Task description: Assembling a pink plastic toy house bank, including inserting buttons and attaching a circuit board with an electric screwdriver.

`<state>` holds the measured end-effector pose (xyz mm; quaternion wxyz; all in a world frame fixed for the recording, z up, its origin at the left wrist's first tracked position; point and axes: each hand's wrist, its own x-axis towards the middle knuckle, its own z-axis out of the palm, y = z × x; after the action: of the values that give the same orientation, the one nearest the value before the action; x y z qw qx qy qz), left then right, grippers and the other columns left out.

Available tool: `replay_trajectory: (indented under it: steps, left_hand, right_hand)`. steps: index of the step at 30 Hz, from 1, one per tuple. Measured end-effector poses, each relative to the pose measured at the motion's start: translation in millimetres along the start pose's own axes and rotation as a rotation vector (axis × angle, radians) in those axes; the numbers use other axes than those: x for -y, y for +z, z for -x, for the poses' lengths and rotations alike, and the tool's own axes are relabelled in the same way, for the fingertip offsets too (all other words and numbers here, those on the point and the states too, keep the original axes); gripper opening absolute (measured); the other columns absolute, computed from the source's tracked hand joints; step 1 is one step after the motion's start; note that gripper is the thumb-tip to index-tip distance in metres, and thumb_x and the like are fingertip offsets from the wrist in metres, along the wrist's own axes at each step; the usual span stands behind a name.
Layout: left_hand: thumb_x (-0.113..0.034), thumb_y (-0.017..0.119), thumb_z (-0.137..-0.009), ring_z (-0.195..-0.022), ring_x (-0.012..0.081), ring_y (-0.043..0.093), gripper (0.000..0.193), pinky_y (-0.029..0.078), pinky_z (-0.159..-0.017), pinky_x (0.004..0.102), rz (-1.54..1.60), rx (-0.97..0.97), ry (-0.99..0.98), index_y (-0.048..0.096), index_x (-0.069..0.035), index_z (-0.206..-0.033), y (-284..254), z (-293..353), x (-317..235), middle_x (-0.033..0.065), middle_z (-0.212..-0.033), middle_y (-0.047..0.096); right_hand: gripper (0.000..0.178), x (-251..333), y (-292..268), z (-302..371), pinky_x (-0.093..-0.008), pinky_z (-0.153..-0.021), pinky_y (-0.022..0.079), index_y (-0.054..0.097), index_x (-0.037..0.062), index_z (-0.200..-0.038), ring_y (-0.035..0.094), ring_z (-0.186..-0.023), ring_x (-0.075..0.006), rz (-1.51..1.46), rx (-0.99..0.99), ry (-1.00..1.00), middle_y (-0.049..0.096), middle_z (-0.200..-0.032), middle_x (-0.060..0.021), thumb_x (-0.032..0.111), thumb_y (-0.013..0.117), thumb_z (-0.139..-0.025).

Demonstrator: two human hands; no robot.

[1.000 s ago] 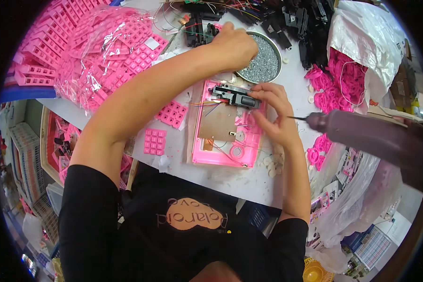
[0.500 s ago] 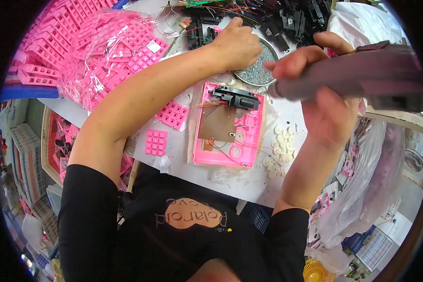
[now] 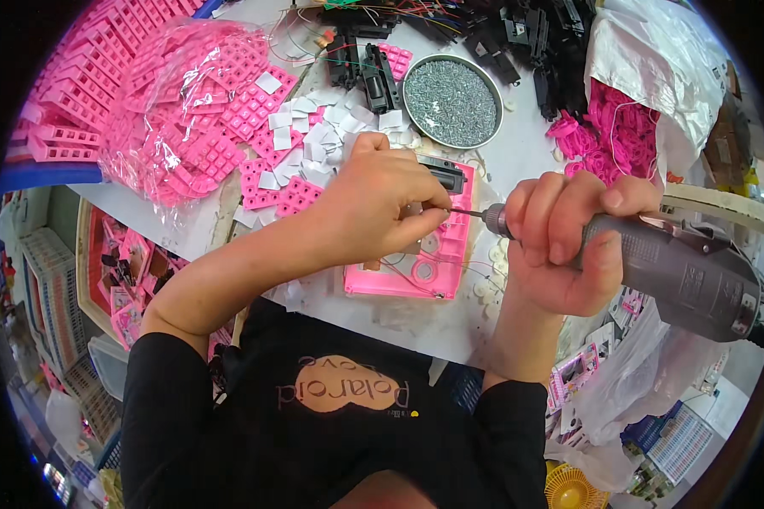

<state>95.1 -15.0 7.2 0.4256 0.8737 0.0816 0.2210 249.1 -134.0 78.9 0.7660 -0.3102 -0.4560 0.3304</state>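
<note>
My right hand (image 3: pixel 560 242) is wrapped round a dark grey electric screwdriver (image 3: pixel 688 276), its thin bit aimed leftward. The tip of the bit meets the fingers of my left hand (image 3: pixel 386 195), which are pinched together above a pink plastic housing (image 3: pixel 437 284). Whatever lies in that pinch is too small to make out. Part of a black module (image 3: pixel 448 176) shows at the housing's far end, and thin wires run over its near part. My left hand hides much of the inside. Beyond the housing stands a round metal dish (image 3: pixel 452 102) full of small silvery screws.
Pink keypads (image 3: pixel 297 197) and white paper squares (image 3: pixel 318 140) lie left of the housing, beside a clear bag of pink keypads (image 3: pixel 182 110). Black modules (image 3: pixel 530 42) pile up at the back. White discs (image 3: pixel 488 288) lie at right, and a white bag (image 3: pixel 654 51) holds pink parts.
My left hand has come back from the screw dish to above the housing, fingers pinched. My right hand has brought the screwdriver down and nearer, its bit now at the left fingers.
</note>
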Motion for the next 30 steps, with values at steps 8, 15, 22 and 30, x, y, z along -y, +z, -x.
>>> replay_trajectory:
  steps: [8, 15, 22, 30]
  left_hand:
    - [-0.017, 0.079, -0.076, -0.083, 0.0170, 0.060, 0.017, 0.031, -0.089, 0.0419, -0.271, -0.057, 0.094, 0.071, -0.016, -0.090, 1, -1, -1, -0.0024, -0.078, 0.063]
    - [-0.023, 0.080, -0.075, -0.109, 0.0173, 0.057, 0.029, 0.028, -0.102, 0.0536, -0.589, -0.083, 0.022, 0.067, -0.016, -0.099, 12, -4, 9, -0.0034, -0.103, 0.064]
    - [-0.021, 0.079, -0.075, -0.109, 0.0175, 0.057, 0.029, 0.029, -0.102, 0.0542, -0.589, -0.030, -0.010, 0.066, -0.016, -0.099, 14, -2, 12, -0.0035, -0.105, 0.063]
    - [-0.016, 0.076, -0.078, -0.099, 0.0312, 0.061, 0.032, 0.042, -0.093, 0.0498, -0.285, 0.016, 0.028, 0.063, -0.008, -0.106, 14, -16, 28, 0.0095, -0.099, 0.064]
  right_hand:
    - [0.033, -12, 6, -1, -0.0341, -0.050, 0.044, 0.041, 0.0098, -0.110, 0.046, -0.051, -0.0168, -0.029, -0.010, -0.007, 0.048, -0.065, -0.0066, 0.016, 0.068, -0.093]
    - [0.023, -46, -23, -13, -0.0298, -0.048, 0.046, 0.042, 0.0029, -0.106, 0.050, -0.048, -0.0133, 0.145, -0.184, -0.069, 0.055, -0.066, -0.0086, -0.002, 0.060, -0.092]
    - [0.023, -66, -29, -9, -0.0277, -0.051, 0.045, 0.047, 0.0030, -0.102, 0.054, -0.055, -0.0127, 0.068, -0.191, 0.011, 0.058, -0.074, -0.0069, 0.000, 0.066, -0.089]
    - [0.020, -69, -33, -13, -0.0257, -0.052, 0.046, 0.053, 0.0025, -0.094, 0.056, -0.058, -0.0124, 0.502, 0.017, 0.014, 0.061, -0.076, -0.0076, 0.001, 0.071, -0.086]
